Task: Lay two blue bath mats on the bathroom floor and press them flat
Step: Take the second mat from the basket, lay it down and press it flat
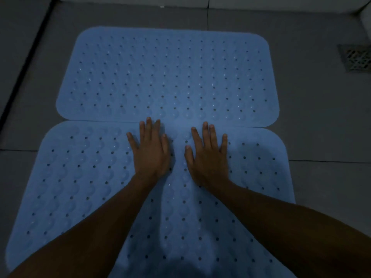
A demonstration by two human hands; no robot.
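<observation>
Two light blue perforated bath mats lie flat on the grey tiled floor, long edges meeting. The far mat [168, 75] sits beyond the near mat [76, 177]. My left hand [150, 151] rests palm down with straight, spread fingers on the near mat's far edge, its fingertips reaching the seam between the mats. My right hand [207, 155] lies flat beside it, also on the near mat just below the seam. Both forearms cross the near mat and hide part of it.
A metal floor drain grate [355, 58] sits in the floor at the right edge. A dark groove [26, 63] runs diagonally along the left. White wall base [281, 3] borders the far side. Bare grey tiles surround the mats.
</observation>
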